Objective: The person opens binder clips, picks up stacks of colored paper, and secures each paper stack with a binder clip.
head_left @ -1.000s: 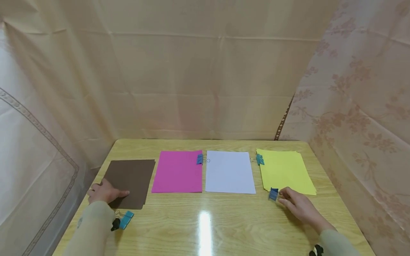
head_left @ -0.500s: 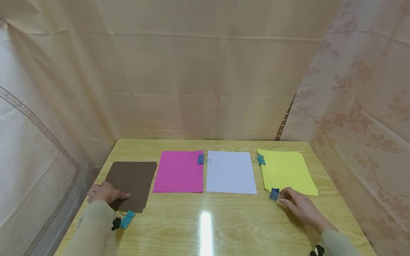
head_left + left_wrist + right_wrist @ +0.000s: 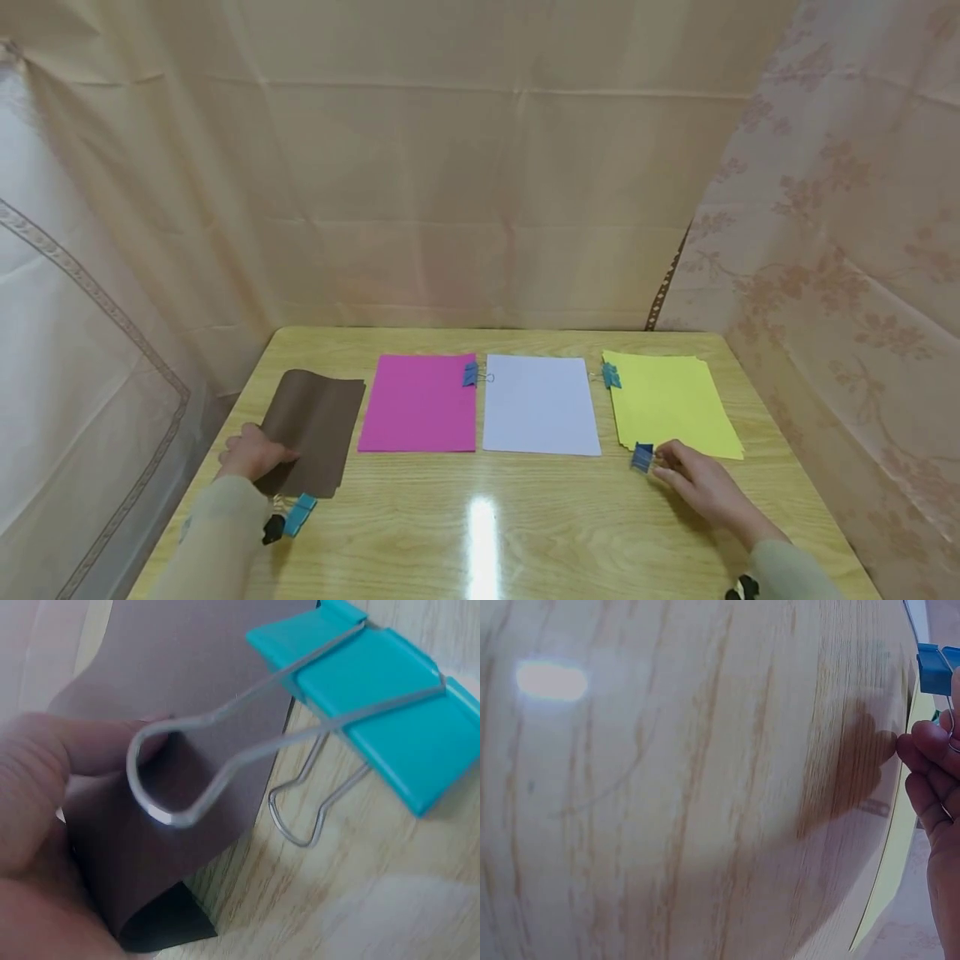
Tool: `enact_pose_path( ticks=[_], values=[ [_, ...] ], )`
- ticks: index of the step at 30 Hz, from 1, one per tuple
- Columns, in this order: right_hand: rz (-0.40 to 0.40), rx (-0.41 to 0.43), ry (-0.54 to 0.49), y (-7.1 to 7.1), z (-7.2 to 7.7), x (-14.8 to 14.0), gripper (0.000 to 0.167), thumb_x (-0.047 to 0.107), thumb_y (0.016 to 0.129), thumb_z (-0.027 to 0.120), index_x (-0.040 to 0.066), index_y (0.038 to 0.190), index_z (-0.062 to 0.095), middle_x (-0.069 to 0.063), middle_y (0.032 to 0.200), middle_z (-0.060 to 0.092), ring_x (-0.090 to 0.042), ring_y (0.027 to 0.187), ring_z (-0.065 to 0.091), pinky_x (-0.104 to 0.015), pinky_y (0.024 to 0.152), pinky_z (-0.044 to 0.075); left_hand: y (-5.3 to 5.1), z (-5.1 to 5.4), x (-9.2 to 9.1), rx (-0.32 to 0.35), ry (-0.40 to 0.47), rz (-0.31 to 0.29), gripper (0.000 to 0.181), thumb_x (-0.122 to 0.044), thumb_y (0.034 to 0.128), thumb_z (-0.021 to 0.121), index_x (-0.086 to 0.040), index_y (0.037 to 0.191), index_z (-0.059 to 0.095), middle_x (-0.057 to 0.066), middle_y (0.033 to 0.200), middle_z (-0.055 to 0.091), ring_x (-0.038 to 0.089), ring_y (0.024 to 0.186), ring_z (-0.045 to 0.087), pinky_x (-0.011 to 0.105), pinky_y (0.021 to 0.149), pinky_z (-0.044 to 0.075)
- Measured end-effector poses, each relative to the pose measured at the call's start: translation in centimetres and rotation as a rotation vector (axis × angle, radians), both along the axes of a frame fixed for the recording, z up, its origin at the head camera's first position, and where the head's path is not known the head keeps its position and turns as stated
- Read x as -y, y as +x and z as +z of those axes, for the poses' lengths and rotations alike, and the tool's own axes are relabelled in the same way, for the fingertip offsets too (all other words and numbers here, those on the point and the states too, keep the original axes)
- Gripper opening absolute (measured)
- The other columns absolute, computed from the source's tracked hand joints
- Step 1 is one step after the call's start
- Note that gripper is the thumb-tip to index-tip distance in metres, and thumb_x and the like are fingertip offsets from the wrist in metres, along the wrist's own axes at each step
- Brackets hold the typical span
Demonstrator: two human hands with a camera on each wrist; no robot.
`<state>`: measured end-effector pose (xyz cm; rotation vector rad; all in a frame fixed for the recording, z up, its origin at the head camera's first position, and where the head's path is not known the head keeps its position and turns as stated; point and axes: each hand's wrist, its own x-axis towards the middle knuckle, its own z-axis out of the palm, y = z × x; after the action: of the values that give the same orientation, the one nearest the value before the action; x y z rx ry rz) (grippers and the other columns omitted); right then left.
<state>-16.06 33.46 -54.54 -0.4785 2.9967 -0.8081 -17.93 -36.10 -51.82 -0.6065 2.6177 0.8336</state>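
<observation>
At the left of the table, my left hand [image 3: 251,454] pinches a stack of brown paper [image 3: 322,437], thumb on top. The left side of the stack bends upward, and in the left wrist view its near edge curls over [image 3: 161,915]; the fingers beneath are partly hidden. Close beside that wrist is a turquoise binder clip [image 3: 375,697] with wire handles. My right hand [image 3: 701,482] pinches a blue binder clip [image 3: 642,457] by its wire handle, near the front left corner of the yellow paper [image 3: 675,404]. Only part of this clip shows in the right wrist view.
Magenta paper [image 3: 420,404] and white paper [image 3: 540,404] lie flat in the middle of the table [image 3: 390,533]. One binder clip [image 3: 469,373] sits on the magenta paper's right edge, another clip [image 3: 611,375] on the yellow paper's left edge. Curtains [image 3: 480,192] stand behind and at both sides.
The brown paper lay flat under my left hand; its left part now bulges upward and inward. My left hand has shifted slightly right. The right hand and its clip have stayed nearly still.
</observation>
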Motion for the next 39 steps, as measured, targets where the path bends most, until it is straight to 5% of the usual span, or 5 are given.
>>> enact_pose_path(
  ticks=[5, 14, 23, 31, 39],
  values=[
    [0.003, -0.004, 0.005, 0.0, 0.0, 0.0, 0.022, 0.026, 0.101, 0.067, 0.01, 0.115, 0.064, 0.001, 0.104, 0.07, -0.016, 0.095, 0.067, -0.038, 0.08, 0.057, 0.2, 0.1, 0.4, -0.003, 0.008, -0.015, 0.086, -0.031, 0.0877, 0.067, 0.027, 0.132, 0.023, 0.048, 0.121, 0.034, 0.064, 0.112, 0.039, 0.067, 0.092, 0.041],
    [-0.007, 0.011, 0.003, 0.0, 0.1, 0.0, 0.022, 0.026, 0.1, 0.068, 0.01, 0.115, 0.064, 0.0, 0.105, 0.07, -0.016, 0.096, 0.067, -0.038, 0.082, 0.057, 0.0, 0.5, 1.5, -0.035, 0.106, -0.112, 0.068, -0.02, 0.0829, 0.069, 0.03, 0.118, 0.038, 0.038, 0.106, 0.054, 0.043, 0.093, 0.059, 0.053, 0.082, 0.053],
    [-0.004, -0.009, 0.011, -0.1, 0.0, -0.1, 0.023, 0.027, 0.1, 0.068, 0.01, 0.115, 0.064, 0.002, 0.102, 0.069, -0.01, 0.093, 0.064, -0.038, 0.081, 0.057, 0.3, 1.1, 1.0, 0.024, 0.049, -0.09, 0.074, -0.027, 0.087, 0.076, 0.03, 0.12, 0.042, 0.038, 0.107, 0.056, 0.045, 0.095, 0.061, 0.055, 0.086, 0.053],
    [-0.008, -0.009, 0.012, -0.1, 0.0, -0.1, 0.024, 0.027, 0.1, 0.068, 0.009, 0.115, 0.064, 0.004, 0.1, 0.068, -0.006, 0.091, 0.061, -0.036, 0.08, 0.056, 0.1, 1.0, 0.8, -0.026, 0.063, -0.072, 0.068, -0.019, 0.0818, 0.076, 0.029, 0.115, 0.041, 0.037, 0.102, 0.054, 0.043, 0.089, 0.06, 0.053, 0.083, 0.054],
    [-0.016, 0.002, 0.012, -0.1, 0.1, 0.0, 0.026, 0.028, 0.1, 0.068, 0.009, 0.116, 0.063, 0.006, 0.097, 0.065, -0.005, 0.088, 0.058, -0.036, 0.08, 0.055, 0.3, 0.6, 1.0, -0.002, 0.059, -0.093, 0.065, -0.016, 0.0831, 0.072, 0.03, 0.118, 0.042, 0.04, 0.107, 0.056, 0.046, 0.092, 0.062, 0.057, 0.084, 0.054]
  ],
)
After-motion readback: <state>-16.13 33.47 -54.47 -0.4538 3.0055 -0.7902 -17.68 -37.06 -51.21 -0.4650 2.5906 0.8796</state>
